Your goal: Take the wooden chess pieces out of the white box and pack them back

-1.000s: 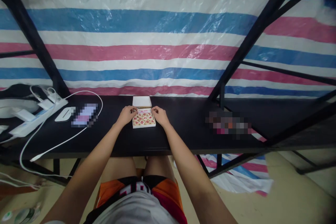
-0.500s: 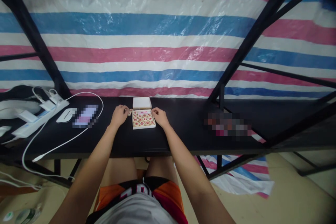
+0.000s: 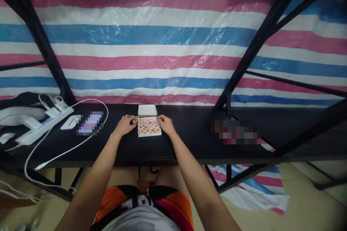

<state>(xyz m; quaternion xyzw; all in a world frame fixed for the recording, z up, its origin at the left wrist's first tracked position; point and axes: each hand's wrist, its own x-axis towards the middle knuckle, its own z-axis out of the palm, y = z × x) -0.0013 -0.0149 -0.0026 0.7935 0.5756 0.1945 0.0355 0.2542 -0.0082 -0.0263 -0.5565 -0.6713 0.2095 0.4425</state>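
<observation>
A small white box (image 3: 150, 134) lies on the black table, filled with several round, pale Chinese chess pieces (image 3: 147, 127) marked in red characters. Its white lid (image 3: 147, 110) is tipped up behind it. My left hand (image 3: 126, 124) is at the box's left side, fingers curled on a Chinese chess piece (image 3: 135, 120) outside the wall. On the opposite side, my right hand (image 3: 166, 125) has its fingertips closed on the box's upper right corner. Part of the piece is hidden by my left fingers.
To the left lie a blurred phone (image 3: 90, 122), a white flat pad (image 3: 71, 122), a power strip (image 3: 40, 126) with plugs and a looping white cable (image 3: 62, 154). A blurred item (image 3: 237, 132) sits at right. Black frame bars (image 3: 255, 43) slant up both sides; striped sheeting (image 3: 151, 56) hangs behind.
My left hand has moved right, bringing the chess piece up against the box's left wall. The right hand stays at the box's right corner. The whole view has shifted slightly.
</observation>
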